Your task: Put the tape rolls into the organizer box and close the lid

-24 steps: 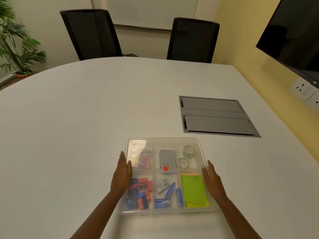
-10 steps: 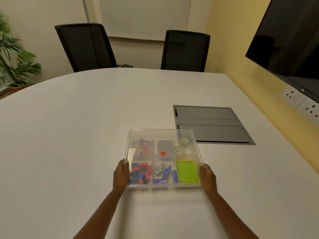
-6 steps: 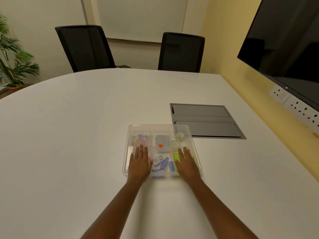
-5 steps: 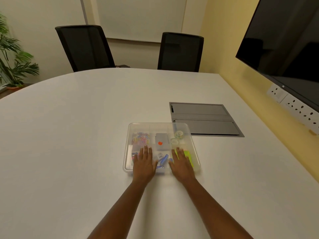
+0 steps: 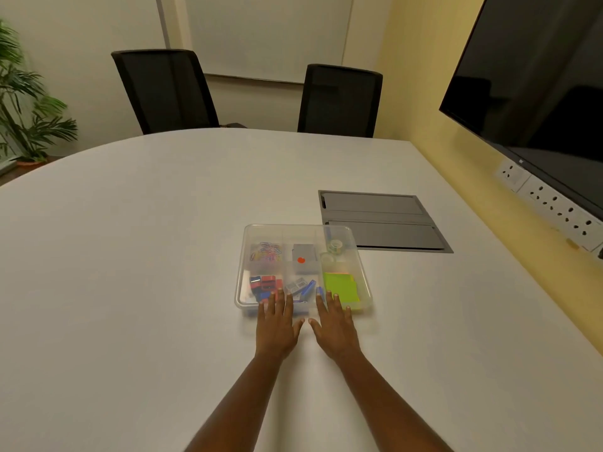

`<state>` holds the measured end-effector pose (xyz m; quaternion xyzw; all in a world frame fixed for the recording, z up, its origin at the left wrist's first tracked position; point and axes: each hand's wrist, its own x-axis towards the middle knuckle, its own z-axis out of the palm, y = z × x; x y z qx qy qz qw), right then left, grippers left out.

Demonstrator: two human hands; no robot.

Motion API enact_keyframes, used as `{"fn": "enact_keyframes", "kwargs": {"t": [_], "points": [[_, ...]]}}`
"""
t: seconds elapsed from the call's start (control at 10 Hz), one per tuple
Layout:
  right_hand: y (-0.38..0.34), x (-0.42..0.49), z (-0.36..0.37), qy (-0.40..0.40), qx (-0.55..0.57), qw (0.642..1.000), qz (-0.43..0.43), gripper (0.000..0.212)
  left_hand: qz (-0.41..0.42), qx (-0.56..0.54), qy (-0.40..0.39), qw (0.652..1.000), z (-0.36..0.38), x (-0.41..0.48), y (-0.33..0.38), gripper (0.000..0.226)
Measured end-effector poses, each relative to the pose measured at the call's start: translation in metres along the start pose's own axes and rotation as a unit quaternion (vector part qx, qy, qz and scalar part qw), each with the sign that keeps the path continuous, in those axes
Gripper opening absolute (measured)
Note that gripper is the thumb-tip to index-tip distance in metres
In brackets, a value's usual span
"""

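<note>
The clear organizer box sits on the white counter with its transparent lid lying flat over the compartments. Two tape rolls lie in the compartment at about 1 o'clock within the box, one behind the other. Green sticky notes fill the 4 o'clock compartment. Both hands lie flat, palms down, side by side at the box's 6 o'clock edge: the left hand and right hand have their fingers spread apart, tips resting on the lid, gripping nothing. A grey hatch lies in the counter at 2 o'clock from the box.
</note>
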<state>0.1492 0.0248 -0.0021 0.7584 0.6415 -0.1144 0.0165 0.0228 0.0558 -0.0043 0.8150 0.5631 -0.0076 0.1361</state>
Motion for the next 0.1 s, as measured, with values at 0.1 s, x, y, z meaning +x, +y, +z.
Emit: {"fn": "enact_keyframes", "kwargs": {"t": [0.1], "points": [[0.0004, -0.0019, -0.0032, 0.007, -0.001, 1.000, -0.008, 0.060, 0.003, 0.003, 0.010, 1.000, -0.0047, 0.0006, 0.0013, 0.065]]}}
